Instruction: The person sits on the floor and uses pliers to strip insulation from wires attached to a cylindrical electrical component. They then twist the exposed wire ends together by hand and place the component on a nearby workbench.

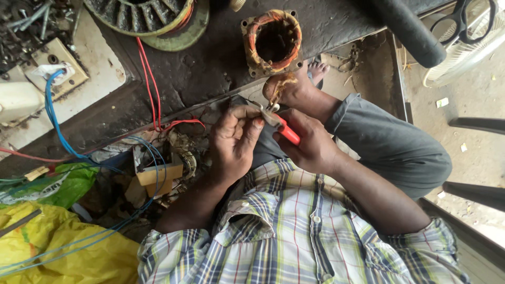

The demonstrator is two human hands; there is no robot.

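My right hand [311, 144] is closed around red-handled pliers [284, 129], jaws pointing up and left. My left hand [234, 141] pinches a thin wire at the pliers' jaws [269, 109], thumb and fingers pressed together. Both hands are over my lap, above grey trousers [389, 139] and a plaid shirt. Just beyond the hands, a small motor stator [272, 41] with copper windings stands on the dark workbench [210, 63]. A bare foot [294, 89] rests below the bench edge.
A larger round stator [152, 18] lies at the bench's far edge, with red wires [150, 84] running down. Blue wires [58, 121] trail left over yellow [58, 247] and green bags. Black scissors [465, 21] and a white fan [468, 50] are at the top right. Screws fill the top left corner.
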